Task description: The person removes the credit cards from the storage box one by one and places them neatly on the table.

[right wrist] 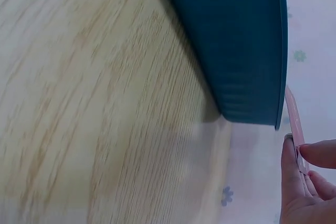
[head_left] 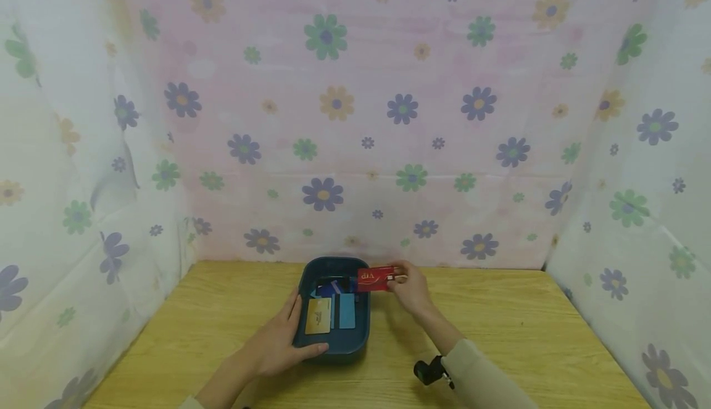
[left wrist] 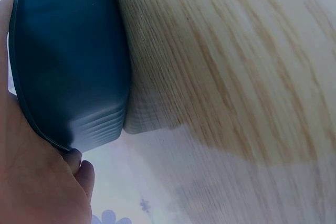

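A dark blue plastic bin (head_left: 351, 342) stands on the wooden table, and my left hand (head_left: 274, 342) grips its left side, thumb along the near rim. In the left wrist view the fingertips (left wrist: 84, 174) bend round the rim. Inside lie a gold card (head_left: 319, 316), a light blue card (head_left: 347, 311) with a dark stripe, and darker blue cards (head_left: 328, 288) partly overlapped. My right hand (head_left: 413, 292) pinches a red VIP card (head_left: 373, 279) by its right end, its other end over the bin's right rim. The right wrist view catches this card (right wrist: 295, 121) edge-on.
The wooden table (head_left: 489, 316) stretches out on both sides of the bin. Behind it and at both sides hangs a flower-patterned cloth (head_left: 366, 76). A black device (head_left: 428, 371) is at the right wrist, beside the light sleeve (head_left: 483, 375).
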A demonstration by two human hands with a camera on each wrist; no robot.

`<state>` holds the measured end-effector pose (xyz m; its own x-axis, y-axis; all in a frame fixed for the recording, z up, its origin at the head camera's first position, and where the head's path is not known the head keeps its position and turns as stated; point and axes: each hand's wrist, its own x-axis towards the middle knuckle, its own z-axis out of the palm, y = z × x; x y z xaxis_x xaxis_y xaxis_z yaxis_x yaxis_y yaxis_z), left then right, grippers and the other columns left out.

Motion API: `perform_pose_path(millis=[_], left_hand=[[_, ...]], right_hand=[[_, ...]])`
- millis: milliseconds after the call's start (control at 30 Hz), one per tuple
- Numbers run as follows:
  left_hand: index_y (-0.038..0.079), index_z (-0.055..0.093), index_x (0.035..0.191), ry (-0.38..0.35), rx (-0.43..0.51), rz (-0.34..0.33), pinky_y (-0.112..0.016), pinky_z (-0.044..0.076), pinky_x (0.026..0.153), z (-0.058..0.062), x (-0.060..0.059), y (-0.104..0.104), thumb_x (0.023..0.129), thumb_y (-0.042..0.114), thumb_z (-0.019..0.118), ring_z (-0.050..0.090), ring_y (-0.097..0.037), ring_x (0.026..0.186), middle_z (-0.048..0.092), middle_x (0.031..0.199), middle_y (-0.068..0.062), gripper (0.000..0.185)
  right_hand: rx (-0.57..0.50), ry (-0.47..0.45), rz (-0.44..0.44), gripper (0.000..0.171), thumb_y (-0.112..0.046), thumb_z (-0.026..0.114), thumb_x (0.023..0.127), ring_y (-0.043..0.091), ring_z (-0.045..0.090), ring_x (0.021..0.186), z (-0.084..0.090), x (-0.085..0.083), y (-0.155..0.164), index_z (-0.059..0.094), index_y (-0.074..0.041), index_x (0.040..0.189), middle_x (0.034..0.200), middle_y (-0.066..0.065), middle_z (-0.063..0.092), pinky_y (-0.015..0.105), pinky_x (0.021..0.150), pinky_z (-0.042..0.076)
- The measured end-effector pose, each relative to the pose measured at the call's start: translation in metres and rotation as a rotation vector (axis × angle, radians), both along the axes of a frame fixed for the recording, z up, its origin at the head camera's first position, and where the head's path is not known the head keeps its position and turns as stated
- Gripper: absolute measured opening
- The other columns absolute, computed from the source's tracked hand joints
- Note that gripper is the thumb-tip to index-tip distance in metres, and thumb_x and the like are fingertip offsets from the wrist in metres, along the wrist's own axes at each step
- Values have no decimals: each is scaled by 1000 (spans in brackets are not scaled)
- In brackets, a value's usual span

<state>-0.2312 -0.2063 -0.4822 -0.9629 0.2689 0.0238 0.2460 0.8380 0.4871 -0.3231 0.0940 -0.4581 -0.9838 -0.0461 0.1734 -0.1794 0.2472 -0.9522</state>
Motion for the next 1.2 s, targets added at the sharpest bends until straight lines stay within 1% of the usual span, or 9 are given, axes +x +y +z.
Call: perform_pose_path(millis=[100,233,367,467,667,833,933,1100,1200], left_hand=[[0,8,163,2,1,-2,-63,35,113,-1,-1,0,83,79,62,28,-47,149,-2,171,-15,125],[0,8,163,6,2,-6,-64,35,113,-1,-1,0,84,79,63,27,-48,149,-2,171,-16,125],[-1,9,163,10,2,-6,-64,36,113,-1,0,0,83,78,63,28,-48,149,0,171,-18,125],[-1,9,163,9,1,-3,-64,36,112,-1,0,0,83,78,63,29,-48,148,1,171,-18,125],[-1,9,163,0,4,0,-64,36,112,-1,0,1,83,79,63,28,-48,148,-2,171,-16,125],[0,7,163,3,3,-2,-64,36,112,-1,-1,0,83,79,63,29,-49,148,-4,171,-15,125],[0,7,163,6,0,-2,-64,36,112,-2,-1,0,83,79,62,29,-49,148,-4,171,-15,125],[-1,7,163,-4,-4,-1,-64,36,112,-1,0,1,83,80,62,28,-49,148,-4,171,-16,126],[-1,7,163,-7,-3,0,-64,35,113,0,0,1,83,80,62,28,-48,149,-4,171,-16,126]], right_hand=[[4,-10,-17,45,16,63,88,25,69,90,0,0,6,56,13,132,111,26,64,43,77,62],[-32,-32,-26,44,17,62,88,25,70,89,1,-1,13,56,14,132,110,27,63,39,76,62],[-67,-44,-36,43,17,61,87,23,69,87,-1,-3,20,56,15,130,109,27,62,28,70,59],[-70,-47,-46,43,17,62,86,20,68,87,-2,-4,24,58,14,129,109,27,62,25,69,57],[-44,-65,-59,44,16,61,87,18,67,84,-5,-4,31,57,14,131,108,25,62,25,69,56],[-23,-94,-59,46,15,60,88,21,68,86,-10,-5,35,55,15,134,112,26,61,34,76,60],[-12,-93,-69,49,16,60,85,22,67,85,-14,-7,35,53,17,133,112,28,61,37,77,60],[44,-81,-101,48,17,62,81,24,67,82,-23,-13,36,56,18,129,107,28,63,30,69,59],[76,-95,-111,47,17,64,82,27,67,84,-28,-16,35,57,17,128,107,27,63,28,68,59]])
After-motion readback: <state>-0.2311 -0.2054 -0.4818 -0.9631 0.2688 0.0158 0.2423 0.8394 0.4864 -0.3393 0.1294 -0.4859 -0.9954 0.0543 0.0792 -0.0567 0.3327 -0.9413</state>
